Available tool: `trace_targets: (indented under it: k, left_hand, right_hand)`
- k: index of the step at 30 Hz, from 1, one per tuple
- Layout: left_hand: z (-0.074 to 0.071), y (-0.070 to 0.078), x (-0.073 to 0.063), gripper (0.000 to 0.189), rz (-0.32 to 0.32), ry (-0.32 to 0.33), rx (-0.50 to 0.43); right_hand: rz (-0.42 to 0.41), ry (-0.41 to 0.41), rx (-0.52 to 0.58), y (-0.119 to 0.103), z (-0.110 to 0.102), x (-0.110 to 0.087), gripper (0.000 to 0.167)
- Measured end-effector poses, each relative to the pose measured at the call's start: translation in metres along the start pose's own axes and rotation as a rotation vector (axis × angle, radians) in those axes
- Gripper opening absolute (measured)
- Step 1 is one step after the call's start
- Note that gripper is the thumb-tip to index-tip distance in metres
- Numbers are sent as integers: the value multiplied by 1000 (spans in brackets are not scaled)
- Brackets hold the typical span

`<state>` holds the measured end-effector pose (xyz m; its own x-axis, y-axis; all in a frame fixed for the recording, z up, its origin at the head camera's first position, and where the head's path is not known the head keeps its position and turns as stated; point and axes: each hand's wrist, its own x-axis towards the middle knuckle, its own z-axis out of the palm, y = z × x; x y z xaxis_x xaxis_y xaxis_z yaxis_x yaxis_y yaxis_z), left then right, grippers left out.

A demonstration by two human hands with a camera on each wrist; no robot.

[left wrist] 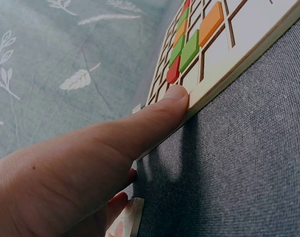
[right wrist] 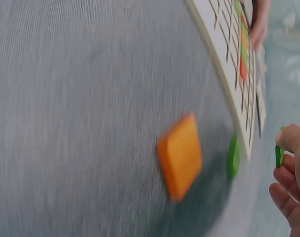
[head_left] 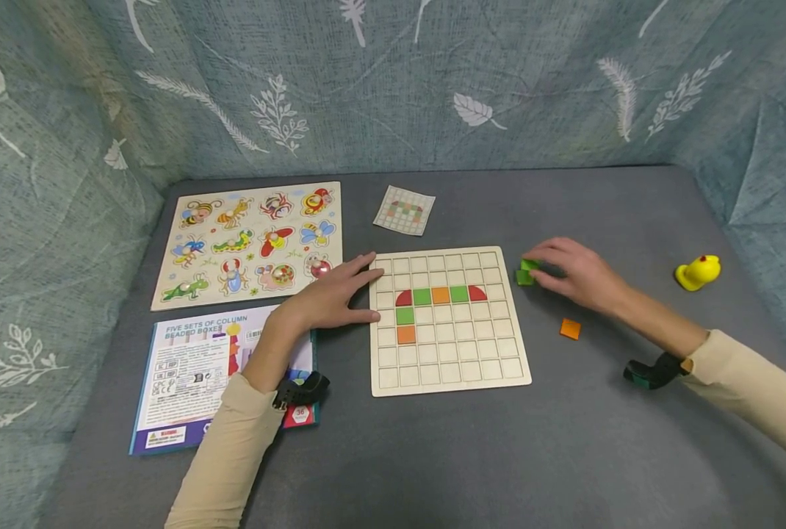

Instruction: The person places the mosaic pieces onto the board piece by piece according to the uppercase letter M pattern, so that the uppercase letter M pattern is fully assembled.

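Observation:
A square wooden grid board lies in the middle of the table. Its tiles include two red rounded corner pieces, one of them at the left, several green squares and orange squares. Along the board's left edge rests my left hand, fingers spread, with the thumb touching the rim. To the right of the board, my right hand pinches a green tile between thumb and fingertips. Another green tile lies on the table just below it. An orange tile sits nearer the front.
Behind the board lies a small pattern card showing a similar arch. An insect picture puzzle is at the back left, with a printed box in front of it. A yellow toy duck stands at the far right.

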<state>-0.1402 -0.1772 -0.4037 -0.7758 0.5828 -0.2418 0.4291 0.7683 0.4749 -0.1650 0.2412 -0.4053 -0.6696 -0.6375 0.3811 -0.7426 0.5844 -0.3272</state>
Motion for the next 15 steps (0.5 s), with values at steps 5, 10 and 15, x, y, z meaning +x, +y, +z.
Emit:
trace_targets:
  k: [5, 10, 15]
  left_hand:
    - [0, -2, 0, 79, 3, 8, -1]
    - [0, -2, 0, 79, 14, 10, -6]
    - [1, -2, 0, 79, 7, -2, -10]
  right_hand:
    - [-126, -6, 54, -22, 12, 8, 36]
    - [-229, -20, 78, -38, 27, 10, 37]
    - [-281, -50, 79, -45, 41, 7, 35]
